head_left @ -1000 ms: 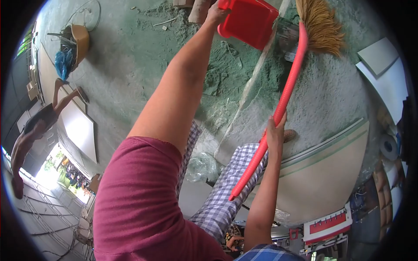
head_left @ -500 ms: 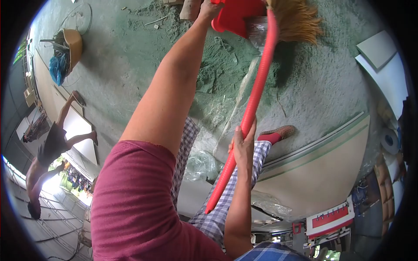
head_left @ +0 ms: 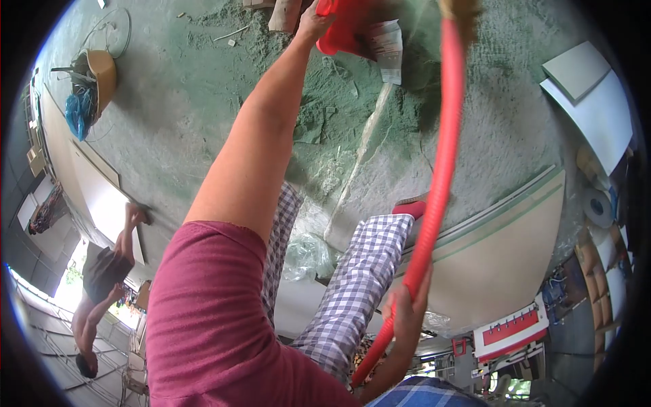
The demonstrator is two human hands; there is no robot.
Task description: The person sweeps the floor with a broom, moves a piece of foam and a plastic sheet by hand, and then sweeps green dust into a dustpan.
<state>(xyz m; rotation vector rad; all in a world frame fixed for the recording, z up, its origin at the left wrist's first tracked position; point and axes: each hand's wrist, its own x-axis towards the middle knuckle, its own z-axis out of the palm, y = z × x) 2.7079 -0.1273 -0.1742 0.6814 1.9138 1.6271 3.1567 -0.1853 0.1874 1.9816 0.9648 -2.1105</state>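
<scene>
My left hand (head_left: pixel 314 23), at the top of the head view, is closed on the grip of a red dustpan (head_left: pixel 344 32); the pan runs out of the top edge. Nearer my body, my right hand (head_left: pixel 407 308) wraps around the long red handle of a broom (head_left: pixel 444 156). The broom's straw bristles (head_left: pixel 462 12) are blurred and partly cut off at the top, to the right of the pan. A crumpled printed wrapper (head_left: pixel 388 51) lies at the pan's mouth. Loose grey-green dust (head_left: pixel 332 102) covers the floor around and below the pan.
A tan bucket (head_left: pixel 103 80) with blue plastic stands at upper left. Another person (head_left: pixel 102 271) is at the left. Flat boards (head_left: pixel 495 258) lie right of my checkered trouser leg (head_left: pixel 363 271), and white panels (head_left: pixel 593 102) at far right. Clear plastic (head_left: pixel 305 256) lies between my legs.
My right hand has drawn back toward my body and right; the broom's bristles have swung right, away from the dustpan. More of the wrapper shows. The other person has shifted posture.
</scene>
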